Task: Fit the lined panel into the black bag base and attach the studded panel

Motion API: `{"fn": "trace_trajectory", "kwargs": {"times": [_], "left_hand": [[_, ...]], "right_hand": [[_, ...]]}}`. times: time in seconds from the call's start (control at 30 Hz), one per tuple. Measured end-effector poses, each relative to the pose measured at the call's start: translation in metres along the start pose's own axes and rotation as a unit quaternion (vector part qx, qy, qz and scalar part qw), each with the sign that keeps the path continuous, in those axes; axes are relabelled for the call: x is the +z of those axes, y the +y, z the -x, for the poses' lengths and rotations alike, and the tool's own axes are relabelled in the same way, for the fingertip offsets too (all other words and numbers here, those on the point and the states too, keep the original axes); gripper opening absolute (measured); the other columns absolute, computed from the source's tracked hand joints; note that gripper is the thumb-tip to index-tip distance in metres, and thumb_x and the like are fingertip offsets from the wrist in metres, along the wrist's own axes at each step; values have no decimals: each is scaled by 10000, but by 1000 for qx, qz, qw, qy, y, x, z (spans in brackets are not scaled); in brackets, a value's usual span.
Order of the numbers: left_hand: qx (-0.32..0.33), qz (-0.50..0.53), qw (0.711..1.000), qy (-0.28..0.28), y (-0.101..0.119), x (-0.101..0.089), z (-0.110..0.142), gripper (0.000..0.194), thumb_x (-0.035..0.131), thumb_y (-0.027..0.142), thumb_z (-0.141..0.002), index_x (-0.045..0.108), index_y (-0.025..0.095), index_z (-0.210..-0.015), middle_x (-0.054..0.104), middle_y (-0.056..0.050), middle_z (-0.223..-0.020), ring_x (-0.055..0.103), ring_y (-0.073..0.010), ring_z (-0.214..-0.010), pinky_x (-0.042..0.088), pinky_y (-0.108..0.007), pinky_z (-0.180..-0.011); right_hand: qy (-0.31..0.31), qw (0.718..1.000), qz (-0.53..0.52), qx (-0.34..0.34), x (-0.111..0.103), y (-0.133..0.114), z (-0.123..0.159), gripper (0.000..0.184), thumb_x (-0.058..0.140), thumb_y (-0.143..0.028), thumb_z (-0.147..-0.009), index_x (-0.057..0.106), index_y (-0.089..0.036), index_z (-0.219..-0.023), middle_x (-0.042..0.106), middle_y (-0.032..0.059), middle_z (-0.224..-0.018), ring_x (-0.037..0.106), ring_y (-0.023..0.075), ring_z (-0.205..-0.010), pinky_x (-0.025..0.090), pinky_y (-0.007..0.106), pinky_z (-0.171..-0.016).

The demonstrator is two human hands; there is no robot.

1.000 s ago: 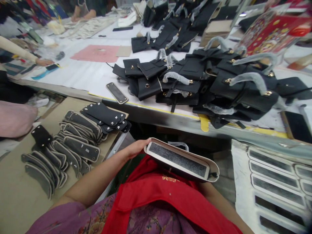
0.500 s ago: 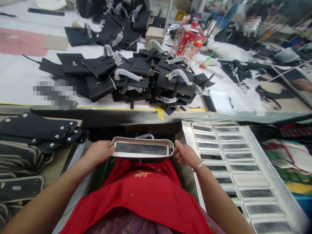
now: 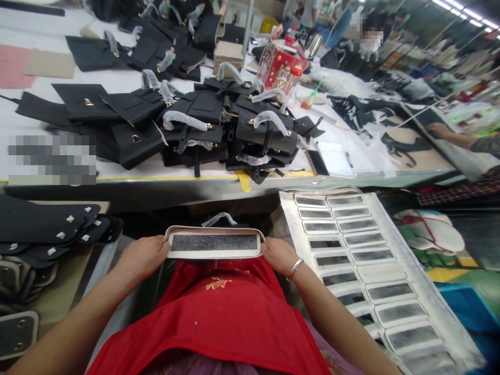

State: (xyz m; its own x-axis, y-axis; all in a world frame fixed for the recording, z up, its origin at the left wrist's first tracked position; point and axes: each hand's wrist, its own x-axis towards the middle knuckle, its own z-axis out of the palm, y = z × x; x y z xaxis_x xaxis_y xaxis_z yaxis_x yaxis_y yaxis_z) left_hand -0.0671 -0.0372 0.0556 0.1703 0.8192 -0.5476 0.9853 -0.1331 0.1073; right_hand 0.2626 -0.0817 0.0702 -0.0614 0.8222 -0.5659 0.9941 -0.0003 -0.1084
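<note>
Over my lap is a black handbag (image 3: 230,259), its long narrow end with a cream rim turned up towards me. Within that rim lies a cream base panel (image 3: 214,253) with a dark, rough-looking strip along its middle. A plastic-wrapped handle (image 3: 219,218) shows behind it. My left hand (image 3: 146,255) grips the left end of the rim. At the right end, my right hand (image 3: 278,255) pinches the corner. The fingers beneath are partly hidden, as is most of the bag's body.
Black handbags with wrapped handles (image 3: 269,127) are heaped on the table (image 3: 156,188) ahead. To my right stands a pale board (image 3: 425,271) bearing rows of similar panels. Black cut pieces (image 3: 47,221) are stacked at left. Another person's hand (image 3: 439,129) rests at far right.
My right hand has closed onto the right corner of the bag, where its fingers were just beside it. The panel faces me more flatly. The view has turned right.
</note>
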Motion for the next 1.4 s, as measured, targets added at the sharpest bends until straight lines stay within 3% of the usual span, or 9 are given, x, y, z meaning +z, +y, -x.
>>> {"fn": "trace_trajectory", "kwargs": {"times": [0.2, 0.37, 0.47, 0.77, 0.9, 0.97, 1.07, 1.17, 1.4], "left_hand": [[13, 3, 1000, -6, 1, -3, -1, 577, 133, 451, -866, 611, 131, -827, 662, -181, -889, 622, -334, -867, 434, -375, -694], [12, -4, 1000, -7, 2, -2, -1, 562, 158, 448, -871, 614, 120, -885, 661, -181, -889, 624, -335, -836, 436, -385, -690], [8, -16, 1000, -9, 2, -1, 0, 551, 150, 424, -879, 606, 116, -902, 657, -180, -889, 624, -333, -837, 437, -389, -698], [31, 5, 999, 0, 1, -3, -1, 500, 167, 386, -891, 595, 126, -899, 654, -165, -937, 621, -294, -885, 433, -348, -744], [44, 98, 994, 22, -4, -5, -1, 467, 245, 433, -870, 603, 135, -828, 660, -151, -881, 621, -278, -838, 437, -333, -719], [41, 215, 976, -2, -9, -5, -1, 519, 242, 510, -859, 592, 145, -742, 656, -122, -768, 624, -240, -713, 451, -306, -646], [-20, 414, 908, -62, -17, -3, -1, 625, 170, 594, -842, 569, 140, -683, 621, -94, -637, 589, -191, -535, 459, -281, -520], [-43, 491, 867, -75, -19, -1, 1, 631, 187, 611, -835, 574, 126, -718, 627, -87, -657, 599, -182, -538, 477, -275, -505], [19, 208, 978, 8, -8, -2, 6, 358, 320, 329, -870, 549, 144, -667, 610, -38, -581, 589, -146, -527, 428, -226, -541]], "right_hand": [[-54, 996, -41, -64, -9, 9, -6, 468, 232, -242, -916, 640, -126, -720, 665, 78, -681, 629, 145, -664, 414, 205, -634], [14, 1000, 16, -20, -8, 2, -2, 498, 268, -435, -908, 636, -110, -832, 665, 159, -817, 636, 262, -792, 438, 300, -661], [53, 997, 57, 16, -3, -4, 1, 447, 234, -354, -920, 610, -113, -901, 658, 160, -803, 642, 276, -760, 449, 330, -645], [15, 994, 92, -55, -2, 3, -11, 365, 259, -251, -908, 599, -125, -871, 661, 152, -851, 641, 277, -794, 434, 336, -661], [20, 996, 60, -62, -1, 7, -6, 413, 205, -300, -935, 575, -144, -837, 660, 135, -836, 641, 264, -789, 407, 311, -627], [14, 998, 22, -53, 2, 9, -5, 443, 172, -342, -946, 558, -159, -826, 657, 124, -818, 640, 245, -782, 391, 293, -610], [3, 998, -40, -48, 8, 14, -8, 452, 168, -391, -946, 540, -172, -810, 641, 100, -756, 631, 205, -711, 366, 264, -568], [2, 997, -59, -46, 12, 17, -9, 400, 256, -435, -920, 539, -175, -808, 628, 84, -725, 613, 194, -643, 347, 260, -547], [-15, 997, -57, -45, 15, 21, -10, 412, 179, -401, -919, 525, -180, -888, 648, 109, -848, 624, 247, -787, 358, 294, -622]]}}
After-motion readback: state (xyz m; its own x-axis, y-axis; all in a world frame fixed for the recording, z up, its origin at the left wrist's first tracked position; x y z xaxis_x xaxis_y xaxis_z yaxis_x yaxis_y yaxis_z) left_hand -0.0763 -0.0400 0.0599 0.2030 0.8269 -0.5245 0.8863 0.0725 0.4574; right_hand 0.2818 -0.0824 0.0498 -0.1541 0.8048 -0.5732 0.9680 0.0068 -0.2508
